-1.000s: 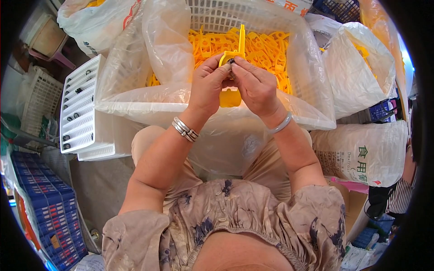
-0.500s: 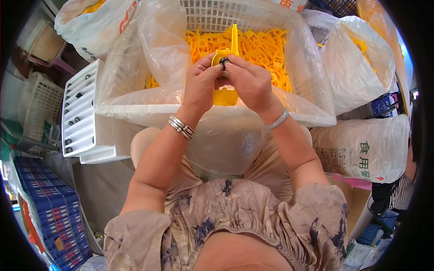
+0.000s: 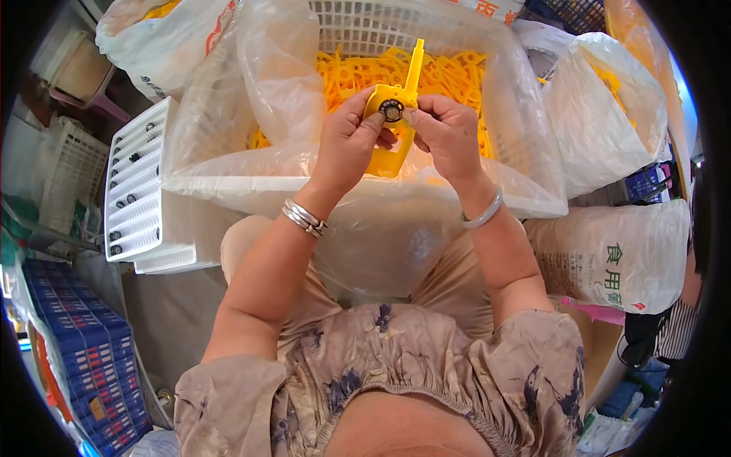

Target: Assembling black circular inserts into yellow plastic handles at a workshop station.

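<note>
One yellow part (image 3: 401, 141) with one black ring (image 3: 391, 103) is gripped in the fingers of the left hand (image 3: 349, 143). Its edge is touched by the right hand (image 3: 451, 139); whether those fingers grip cannot be told.

Bright, soft light — edges bent, corners black.

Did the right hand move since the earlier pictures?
Yes: the right hand has shifted a little to the right against the white crate, so more of the black ring shows.
</note>
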